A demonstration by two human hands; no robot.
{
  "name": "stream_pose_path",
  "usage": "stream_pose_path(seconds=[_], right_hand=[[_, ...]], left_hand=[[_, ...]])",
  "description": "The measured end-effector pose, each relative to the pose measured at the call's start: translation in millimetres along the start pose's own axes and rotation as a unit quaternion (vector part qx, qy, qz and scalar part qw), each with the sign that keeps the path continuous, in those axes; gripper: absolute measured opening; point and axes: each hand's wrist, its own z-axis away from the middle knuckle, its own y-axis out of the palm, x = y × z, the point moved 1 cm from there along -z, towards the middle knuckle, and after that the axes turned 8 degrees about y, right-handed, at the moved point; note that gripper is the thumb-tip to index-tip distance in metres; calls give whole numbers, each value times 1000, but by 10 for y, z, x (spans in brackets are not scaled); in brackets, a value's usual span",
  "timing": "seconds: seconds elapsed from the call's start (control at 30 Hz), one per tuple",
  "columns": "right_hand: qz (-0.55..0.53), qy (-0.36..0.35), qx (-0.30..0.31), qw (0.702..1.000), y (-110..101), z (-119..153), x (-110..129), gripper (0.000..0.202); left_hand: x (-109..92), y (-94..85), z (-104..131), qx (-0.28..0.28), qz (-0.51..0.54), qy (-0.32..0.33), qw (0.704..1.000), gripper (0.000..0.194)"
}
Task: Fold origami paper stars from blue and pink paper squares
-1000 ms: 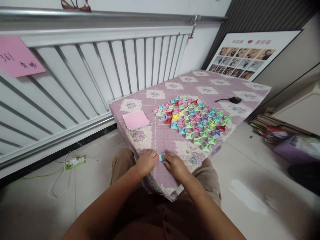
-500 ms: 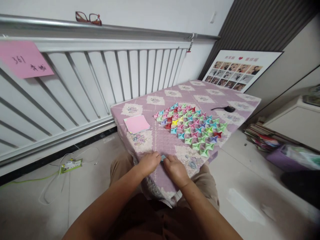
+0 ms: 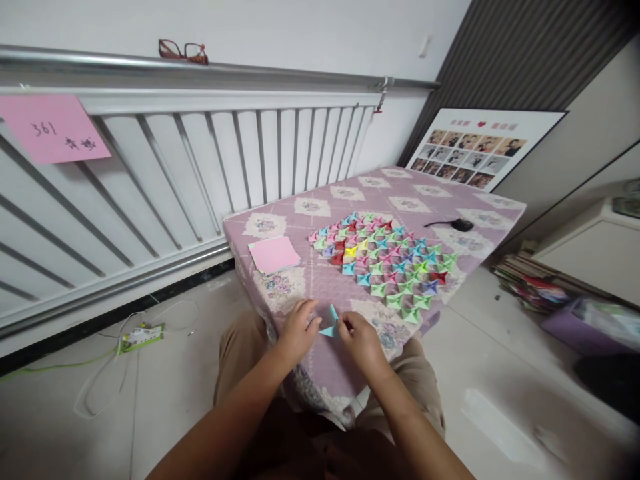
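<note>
A small folded light-blue paper (image 3: 329, 331) is between my hands at the near edge of the cloth-covered table (image 3: 333, 373). My right hand (image 3: 359, 337) pinches its right side. Just left of the paper, my left hand (image 3: 300, 327) has its thumb and fingers apart and holds nothing. Beyond my hands, many folded paper stars (image 3: 383, 260) in several colours lie in slanting rows. A stack of pink paper sheets (image 3: 275, 255) rests on the table to the left of them.
A black object with a cable (image 3: 461, 225) lies at the table's right. A white radiator (image 3: 220, 160) runs behind the table, with glasses (image 3: 183, 51) on its pipe. A photo board (image 3: 465, 150) leans at the back. A power strip (image 3: 141, 337) is on the floor.
The blue paper, mostly covered by my fingers before, now shows two pointed flaps. My left hand has opened and let go of it, while my right hand has turned and still grips it. The view has shifted slightly.
</note>
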Motion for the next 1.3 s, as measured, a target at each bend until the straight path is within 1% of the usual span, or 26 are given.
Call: stream_pose_path(seconds=[0.03, 0.07, 0.13, 0.23, 0.3, 0.37, 0.4, 0.43, 0.53, 0.57, 0.7, 0.83, 0.9, 0.97, 1.03, 1.1, 1.17, 1.3], right_hand=[[-29, 19, 6, 999, -13, 16, 3, 17], [-57, 37, 15, 998, -22, 38, 7, 20], [-108, 70, 32, 991, -27, 91, 11, 26], [-168, 110, 45, 979, -17, 168, 8, 29], [-198, 129, 49, 970, -5, 205, 8, 29], [-222, 144, 53, 963, 7, 231, 18, 29], [-232, 149, 54, 960, 11, 242, 27, 29], [-241, 154, 57, 957, 13, 253, 40, 29], [-259, 162, 67, 950, 6, 292, 87, 30], [-264, 163, 71, 948, 0, 306, 103, 30], [-297, 169, 96, 935, -51, 352, 145, 29], [-313, 151, 140, 927, -148, 370, 192, 26], [-312, 151, 150, 926, -189, 381, 224, 25], [-323, 160, 155, 920, -199, 400, 256, 25], [-344, 164, 137, 914, -183, 426, 284, 24], [-352, 156, 97, 918, -163, 454, 315, 21], [-328, 136, 70, 932, -163, 481, 360, 18], [-244, 101, 75, 962, -242, 518, 470, 10]], left_hand=[[19, 32, 24, -18, 52, -27, 998, 37], [32, 63, 51, -20, 76, -46, 996, 36], [34, 105, 111, -5, 114, -72, 991, 34], [-8, 117, 194, 11, 239, -116, 964, 39], [-48, 120, 226, 18, 290, -135, 947, 45], [-89, 132, 232, 17, 285, -137, 948, 57], [-110, 141, 229, 13, 280, -139, 950, 56], [-130, 148, 224, 5, 278, -143, 950, 50], [-190, 149, 217, -16, 286, -172, 943, 20], [-209, 140, 220, -20, 289, -181, 940, 15], [-270, 80, 245, -20, 297, -182, 937, 12], [-308, 35, 283, -2, 321, -179, 930, 13], [-333, 21, 300, 14, 359, -185, 915, 17], [-366, 5, 313, 28, 412, -196, 890, 25], [-398, -11, 322, 37, 461, -211, 861, 32], [-418, -23, 330, 43, 495, -226, 838, 36], [-421, -28, 339, 49, 512, -242, 823, 38], [-410, -31, 362, 56, 512, -262, 816, 40]])
